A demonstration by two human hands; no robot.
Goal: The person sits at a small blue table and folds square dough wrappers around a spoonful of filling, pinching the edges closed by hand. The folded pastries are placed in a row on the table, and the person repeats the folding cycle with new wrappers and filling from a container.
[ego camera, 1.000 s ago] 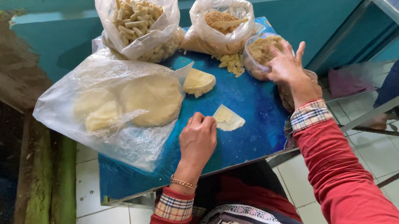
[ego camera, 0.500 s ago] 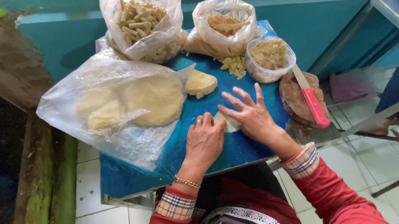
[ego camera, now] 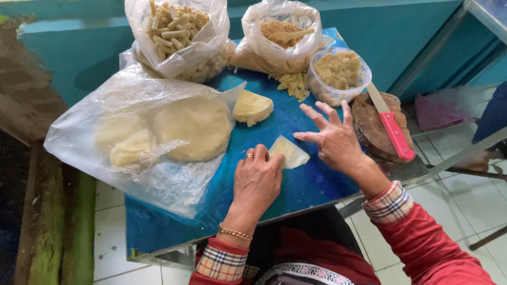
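on blue table [ego camera: 313, 187] | dough wedge [ego camera: 288, 152] | tiled floor [ego camera: 106, 249] below

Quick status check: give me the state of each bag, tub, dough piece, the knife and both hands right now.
Large clear plastic bag: lying flat, holds pale dough rounds.
Tall clear bag of stick pieces: upright, open.
Bag of brown crumbs: upright, open.
Round clear tub: uncovered, filled.
Flat pale wedge: on blue board.
Pink-handled knife: unheld.
Left hand: on wedge.
Right hand: open, empty.
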